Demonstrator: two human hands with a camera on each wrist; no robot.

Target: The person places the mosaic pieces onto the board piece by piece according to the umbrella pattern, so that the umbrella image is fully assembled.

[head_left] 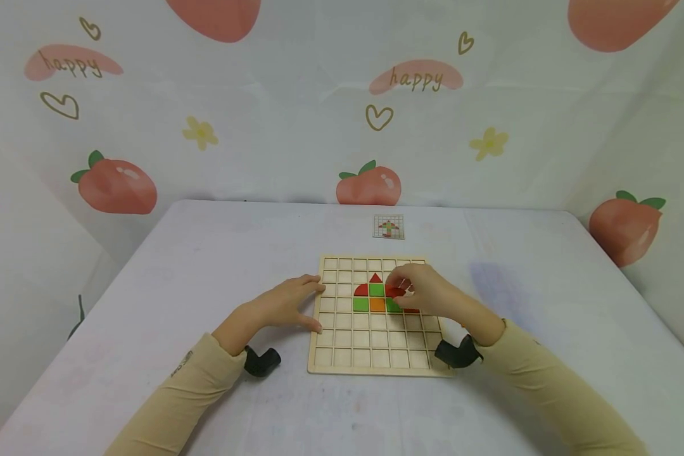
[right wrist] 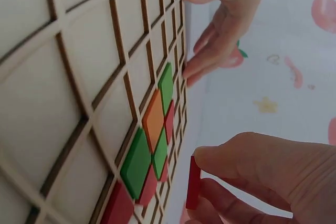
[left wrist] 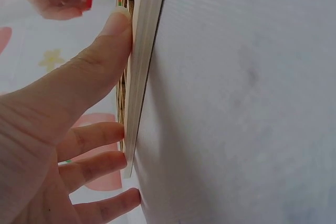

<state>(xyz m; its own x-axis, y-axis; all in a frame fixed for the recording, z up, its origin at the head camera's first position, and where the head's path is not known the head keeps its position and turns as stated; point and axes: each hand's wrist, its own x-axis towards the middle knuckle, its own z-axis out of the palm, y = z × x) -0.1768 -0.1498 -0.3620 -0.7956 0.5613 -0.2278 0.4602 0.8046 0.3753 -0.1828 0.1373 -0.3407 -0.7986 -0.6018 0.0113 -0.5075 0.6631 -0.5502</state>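
A wooden grid board [head_left: 361, 358] lies flat on the table. My left hand [head_left: 287, 304] rests at its left edge, thumb and fingers spread and nearly straight. Over the right half, my right hand [head_left: 427, 291] pinches a small red piece [right wrist: 193, 182] between thumb and fingers, held off the grid in the right wrist view. Set in the squares are a red triangle [head_left: 375, 278], a rounded red piece [head_left: 361, 290], green squares [head_left: 361, 304] and an orange square [head_left: 378, 304]. Another red piece [right wrist: 118, 205] sits beside a green one, partly covered by the right hand in the head view.
Behind the board lies a small card [head_left: 389, 226] printed with a coloured figure on a grid. Black curved wrist mounts [head_left: 458, 352] hang below both sleeves. A white cloth backdrop [head_left: 296, 126] with printed fruit stands behind the table [head_left: 251, 253].
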